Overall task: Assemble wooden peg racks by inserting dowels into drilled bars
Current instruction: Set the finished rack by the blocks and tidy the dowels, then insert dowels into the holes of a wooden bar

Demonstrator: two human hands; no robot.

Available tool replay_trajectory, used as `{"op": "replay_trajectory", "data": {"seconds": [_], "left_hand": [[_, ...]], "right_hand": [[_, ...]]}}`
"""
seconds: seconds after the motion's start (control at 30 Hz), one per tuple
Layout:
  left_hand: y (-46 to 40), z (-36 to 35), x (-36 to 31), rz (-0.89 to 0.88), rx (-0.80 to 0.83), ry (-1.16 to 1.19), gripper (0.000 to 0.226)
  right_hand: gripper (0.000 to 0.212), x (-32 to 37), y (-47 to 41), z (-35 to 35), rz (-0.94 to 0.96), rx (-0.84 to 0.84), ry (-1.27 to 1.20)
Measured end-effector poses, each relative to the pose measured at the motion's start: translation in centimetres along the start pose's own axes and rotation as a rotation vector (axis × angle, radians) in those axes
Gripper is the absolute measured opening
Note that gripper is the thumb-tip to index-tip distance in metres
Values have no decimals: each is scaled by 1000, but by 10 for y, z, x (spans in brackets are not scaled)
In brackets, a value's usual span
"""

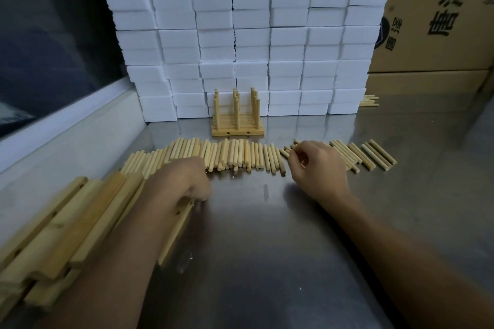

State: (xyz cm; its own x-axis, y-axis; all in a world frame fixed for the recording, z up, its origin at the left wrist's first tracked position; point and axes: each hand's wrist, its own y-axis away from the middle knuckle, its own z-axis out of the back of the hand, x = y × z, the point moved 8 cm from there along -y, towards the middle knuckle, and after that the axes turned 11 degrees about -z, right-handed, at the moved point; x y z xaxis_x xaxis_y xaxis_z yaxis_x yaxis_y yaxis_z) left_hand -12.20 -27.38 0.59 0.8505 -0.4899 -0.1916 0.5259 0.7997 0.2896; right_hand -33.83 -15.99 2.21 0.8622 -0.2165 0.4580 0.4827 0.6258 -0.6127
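Note:
A long row of loose wooden dowels lies across the steel table. My right hand sits over the right part of that row, fingers curled and pinching a short dowel. My left hand grips the near end of a drilled wooden bar that slants toward me on the table. More drilled bars are heaped at the left. A finished peg rack stands upright behind the dowels.
A tall wall of white foam blocks rises behind the rack. A cardboard box stands at the back right, with a few thin sticks beside it. Bare steel tabletop lies between my arms. A white ledge borders the left.

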Motion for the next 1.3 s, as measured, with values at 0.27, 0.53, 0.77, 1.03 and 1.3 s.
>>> {"op": "replay_trajectory", "data": {"seconds": [0.27,0.53,0.77,1.03,1.3], "left_hand": [[-4,9,12,47,-124,136,22],[-14,-2,-20,-222,-166,974,14],[-20,-23,-33,-256,-341,1352,29],[-25,-32,-28,-267,-463,1569,24],[-25,-32,-26,-336,-434,1727,21]], "right_hand": [[17,-11,-2,0,-100,29,-88],[16,-14,-3,1,-133,34,-105],[14,-13,-2,0,-119,43,-117],[13,-13,-2,-4,-117,70,-112],[14,-18,-3,-9,-154,125,-101]]}}
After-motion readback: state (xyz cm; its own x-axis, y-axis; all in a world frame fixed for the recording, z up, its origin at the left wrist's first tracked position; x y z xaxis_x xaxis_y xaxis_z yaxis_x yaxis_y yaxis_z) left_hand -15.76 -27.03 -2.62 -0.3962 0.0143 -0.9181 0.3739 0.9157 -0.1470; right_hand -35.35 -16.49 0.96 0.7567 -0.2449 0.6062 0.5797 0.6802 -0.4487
